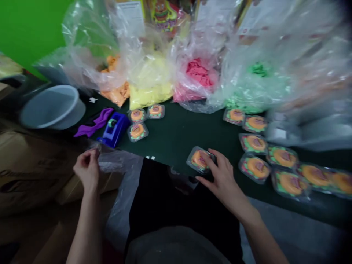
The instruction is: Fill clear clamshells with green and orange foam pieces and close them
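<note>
On the dark table's front edge sits a small clear plastic box [196, 160] with an orange burger-shaped piece inside. My right hand [220, 172] grips it from the right, index finger over the lid and thumb at the near side. My left hand [89, 165] is closed in a pinch just in front of the blue tape dispenser [114, 129]. What its fingertips hold, if anything, is too small and blurred to make out. Two small white bits [150, 157] lie at the table edge between my hands.
Several similar burger boxes [254, 168] stand at right; three more [138, 131] sit beside the dispenser. Behind are plastic bags of orange, yellow [150, 91], pink [199, 75] and green pieces. At left are a grey tub [52, 110], purple cloth [95, 123] and cardboard boxes [30, 176].
</note>
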A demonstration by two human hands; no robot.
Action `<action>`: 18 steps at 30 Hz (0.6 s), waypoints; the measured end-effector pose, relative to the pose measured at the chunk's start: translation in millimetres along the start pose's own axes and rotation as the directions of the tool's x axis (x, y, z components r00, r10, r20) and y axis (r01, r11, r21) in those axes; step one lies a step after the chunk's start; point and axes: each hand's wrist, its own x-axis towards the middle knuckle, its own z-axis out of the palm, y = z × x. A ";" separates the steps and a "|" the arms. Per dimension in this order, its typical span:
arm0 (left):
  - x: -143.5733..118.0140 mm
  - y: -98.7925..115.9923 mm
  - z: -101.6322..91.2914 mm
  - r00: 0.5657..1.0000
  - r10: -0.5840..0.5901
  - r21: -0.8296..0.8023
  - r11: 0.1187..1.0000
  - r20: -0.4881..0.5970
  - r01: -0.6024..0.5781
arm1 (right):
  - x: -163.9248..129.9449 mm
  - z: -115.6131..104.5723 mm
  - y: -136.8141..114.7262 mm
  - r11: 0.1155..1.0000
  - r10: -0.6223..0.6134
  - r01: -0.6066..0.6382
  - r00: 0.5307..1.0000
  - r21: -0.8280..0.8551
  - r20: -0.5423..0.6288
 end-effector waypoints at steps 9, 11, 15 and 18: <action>-176.7 112.8 72.0 0.820 -0.130 -0.218 0.930 0.558 0.296 | -1.1 7.7 -11.0 0.986 0.084 -0.095 0.993 0.134 0.084; -205.1 128.4 83.5 0.693 -0.161 -0.213 0.882 0.703 0.421 | -15.2 9.9 -16.6 0.975 0.128 -0.142 0.988 0.170 0.090; -226.0 133.6 95.8 0.548 -0.184 -0.225 0.772 0.816 0.595 | -34.1 14.3 -24.6 0.956 0.179 -0.192 0.981 0.221 0.078; -227.1 129.4 100.4 0.498 -0.185 -0.230 0.717 0.847 0.658 | -36.4 15.9 -24.3 0.946 0.198 -0.211 0.977 0.247 0.079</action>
